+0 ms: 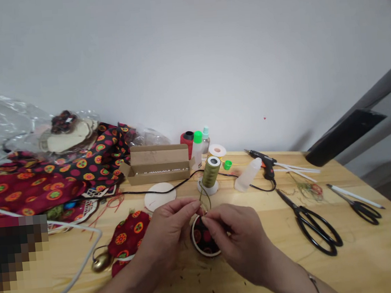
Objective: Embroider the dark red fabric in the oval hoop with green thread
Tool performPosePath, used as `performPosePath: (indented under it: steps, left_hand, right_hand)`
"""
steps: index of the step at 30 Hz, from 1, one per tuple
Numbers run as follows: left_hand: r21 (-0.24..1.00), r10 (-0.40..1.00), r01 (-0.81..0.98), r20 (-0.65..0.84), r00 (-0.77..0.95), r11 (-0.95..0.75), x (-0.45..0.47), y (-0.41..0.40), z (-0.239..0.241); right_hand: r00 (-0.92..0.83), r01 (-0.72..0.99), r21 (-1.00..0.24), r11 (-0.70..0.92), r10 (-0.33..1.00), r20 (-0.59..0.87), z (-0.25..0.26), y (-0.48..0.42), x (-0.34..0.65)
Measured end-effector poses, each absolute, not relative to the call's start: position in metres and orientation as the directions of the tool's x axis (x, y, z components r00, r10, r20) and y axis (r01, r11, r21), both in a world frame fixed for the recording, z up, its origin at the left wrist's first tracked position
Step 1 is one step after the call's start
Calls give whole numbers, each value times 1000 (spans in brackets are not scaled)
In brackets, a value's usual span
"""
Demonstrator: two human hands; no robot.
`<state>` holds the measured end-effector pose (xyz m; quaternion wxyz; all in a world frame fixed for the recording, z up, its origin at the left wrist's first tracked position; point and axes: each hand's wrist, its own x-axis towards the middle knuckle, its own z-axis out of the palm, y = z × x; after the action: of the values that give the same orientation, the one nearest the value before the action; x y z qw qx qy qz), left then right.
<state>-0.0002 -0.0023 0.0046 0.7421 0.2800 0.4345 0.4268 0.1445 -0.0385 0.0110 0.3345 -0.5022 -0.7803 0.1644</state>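
Left hand (166, 229) and right hand (239, 234) meet at the far edge of the disc (203, 237), each with thumb and forefinger pinching the thread (203, 189), fingertips close together; the exact grip is too small to make out. Pale-rimmed and filled with dark patterned cloth, the disc sits low between the hands, partly covered by the right one. Olive in colour, the thread leads back to the spool (212, 171), upright on the table (370, 263). Beside the left hand lie a red cloth piece (129, 230) and a bell (102, 261), with a white round (159, 195) behind. An open box (159, 168) stands farther back. To the right are a glue gun (267, 163), large scissors (299, 212) and small scissors (353, 204)
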Motion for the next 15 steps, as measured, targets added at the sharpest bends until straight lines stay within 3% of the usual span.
performPosePath:
  steps: [5, 8, 15]
  left_hand:
    - [752, 858, -418, -418, 298, 510, -3, -2, 2]
    - [738, 847, -424, -401, 349, 525, -4, 0, -3]
    - [703, 826, -445, -403, 393, 555, -4, -1, -8]
  right_hand:
    - [-513, 724, -202, 660, 710, 482, 0, -42, 141]
    - [-632, 701, 7, 713, 616, 470, -1, -43, 140]
    - [-727, 646, 166, 745, 534, 432, 5, -47, 136]
